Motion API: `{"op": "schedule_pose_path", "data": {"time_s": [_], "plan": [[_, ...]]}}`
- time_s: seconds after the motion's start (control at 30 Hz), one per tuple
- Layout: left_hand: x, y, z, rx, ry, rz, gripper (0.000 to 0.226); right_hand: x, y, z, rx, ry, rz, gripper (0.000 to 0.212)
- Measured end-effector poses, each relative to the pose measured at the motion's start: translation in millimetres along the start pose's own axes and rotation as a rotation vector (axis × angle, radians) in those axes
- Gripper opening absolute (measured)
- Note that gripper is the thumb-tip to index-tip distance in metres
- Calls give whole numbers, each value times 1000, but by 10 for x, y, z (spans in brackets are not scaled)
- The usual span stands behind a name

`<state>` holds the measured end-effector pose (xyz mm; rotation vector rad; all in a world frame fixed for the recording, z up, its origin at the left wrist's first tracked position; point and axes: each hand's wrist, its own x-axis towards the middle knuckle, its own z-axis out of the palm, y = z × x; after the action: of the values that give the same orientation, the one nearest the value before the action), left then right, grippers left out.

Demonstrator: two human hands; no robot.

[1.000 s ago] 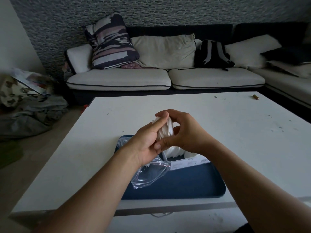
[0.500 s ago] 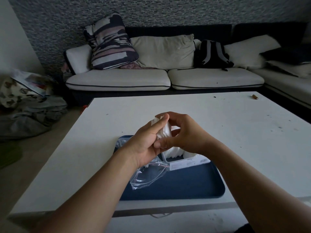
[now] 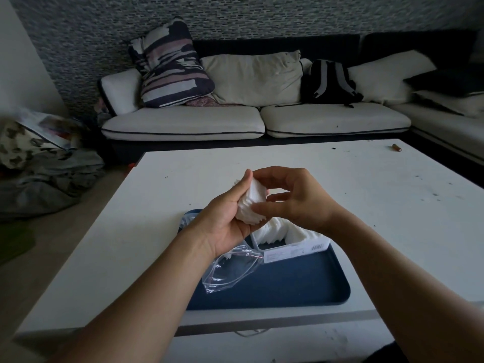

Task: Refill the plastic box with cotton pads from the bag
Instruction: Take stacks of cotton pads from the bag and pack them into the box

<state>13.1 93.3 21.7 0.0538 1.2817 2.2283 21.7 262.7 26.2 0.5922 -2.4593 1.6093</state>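
Both hands, left (image 3: 225, 218) and right (image 3: 296, 200), grip a pad stack (image 3: 252, 205) mid-frame, directly above the half-filled box (image 3: 293, 248).

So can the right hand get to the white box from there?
Probably yes. The right hand sits just above the plastic box, and nothing lies between them. But its fingers are busy with the stack of cotton pads that the left hand holds too.
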Motion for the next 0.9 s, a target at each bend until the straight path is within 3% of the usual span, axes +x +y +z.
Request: {"op": "schedule_pose_path", "data": {"time_s": [0.13,0.33,0.6,0.8,0.9], "plan": [[39,-28,-6,0,38,9,59,-13,-40,37,-87,32,-70,42],[24,-2,-12,-49,64,32,39,1,-18,20,-13,29,-53,46],[-33,20,2,-17,8,4,55,-11,-39,83,-85,-108,-17,49],[-34,5,-3,59,-54,2,57,8,-26,74,-32,-39,16,76],[-29,-4,-8,102,-52,13,56,7,-47,84,-15,-20,-4,58]]}}
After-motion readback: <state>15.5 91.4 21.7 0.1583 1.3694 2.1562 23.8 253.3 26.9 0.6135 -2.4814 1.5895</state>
